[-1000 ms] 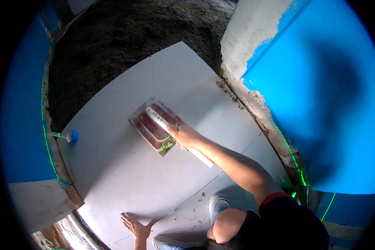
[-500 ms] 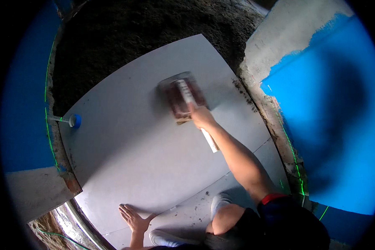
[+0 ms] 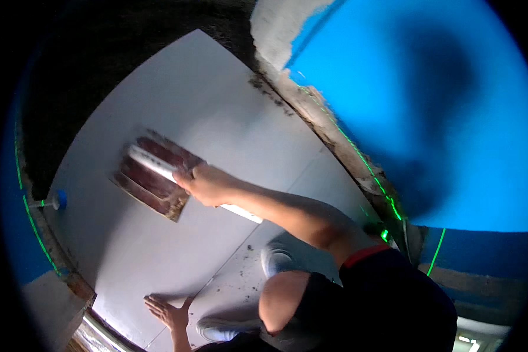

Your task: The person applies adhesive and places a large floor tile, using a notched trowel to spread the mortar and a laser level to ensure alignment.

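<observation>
A large pale grey tile point(image 3: 217, 123) lies in front of me. Above it or on it is a flat, dark red-brown paddle-like beater point(image 3: 158, 183) with a long white handle. My right hand point(image 3: 205, 183) is wrapped round that handle. Motion blurs the beater's far edge, and I cannot tell whether its face touches the tile. My left hand point(image 3: 169, 314) rests on the near left part of the tile, fingers stretched out and holding nothing.
Dark loose soil point(image 3: 129, 35) borders the far edge. A blue-painted wall point(image 3: 358, 88) stands on the right, with a green laser line along its base. At left a blue-capped pipe point(image 3: 59, 200) sticks out. My shoes point(image 3: 277, 260) are on a nearer, speckled slab.
My right hand has swung the beater left and nearer to me, toward the capped pipe, and its handle now lies more sideways. The view has turned. My left hand stays on the tile.
</observation>
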### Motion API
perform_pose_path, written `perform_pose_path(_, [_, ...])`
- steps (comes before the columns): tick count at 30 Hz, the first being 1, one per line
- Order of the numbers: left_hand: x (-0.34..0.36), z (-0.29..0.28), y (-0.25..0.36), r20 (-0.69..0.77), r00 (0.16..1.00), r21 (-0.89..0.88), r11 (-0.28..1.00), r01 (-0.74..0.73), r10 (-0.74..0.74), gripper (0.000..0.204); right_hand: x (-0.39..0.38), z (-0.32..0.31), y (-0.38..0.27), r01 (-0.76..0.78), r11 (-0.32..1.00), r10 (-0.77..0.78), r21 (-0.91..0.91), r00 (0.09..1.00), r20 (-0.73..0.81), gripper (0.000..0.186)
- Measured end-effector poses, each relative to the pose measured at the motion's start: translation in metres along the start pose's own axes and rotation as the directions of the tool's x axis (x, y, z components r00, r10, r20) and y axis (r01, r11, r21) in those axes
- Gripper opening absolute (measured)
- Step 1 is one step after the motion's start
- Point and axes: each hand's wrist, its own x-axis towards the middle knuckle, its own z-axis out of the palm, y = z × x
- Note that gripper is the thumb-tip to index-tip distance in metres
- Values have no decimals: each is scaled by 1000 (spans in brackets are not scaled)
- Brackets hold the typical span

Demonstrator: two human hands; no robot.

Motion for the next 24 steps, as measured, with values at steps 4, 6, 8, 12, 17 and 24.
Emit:
perform_pose_path(4, [3,9,-1,-35,999,20,1000,0,1,152,-88,-65,-14,108,964,-16,242,936,-352,64])
perform_pose_path(6, [-1,-1,5,-35,999,28,1000,3,-2,151,-103,-62,-2,146,935,48,325,852,-522,63])
perform_pose_path(8, [-4,-13,9,4,1000,119,993,11,-12,147,-90,-30,27,41,965,136,257,763,-632,66])
perform_pose_path(12, [-7,3,6,-11,1000,91,996,-25,26,148,-42,36,103,-290,951,308,104,910,-278,70])
perform_pose_path(17, [4,6,3,-40,998,155,987,-40,47,146,-24,7,59,-266,959,266,101,964,12,67])
perform_pose_path(24, [7,6,-3,-42,998,152,988,-30,36,148,-89,-28,34,76,987,0,139,876,-483,71])
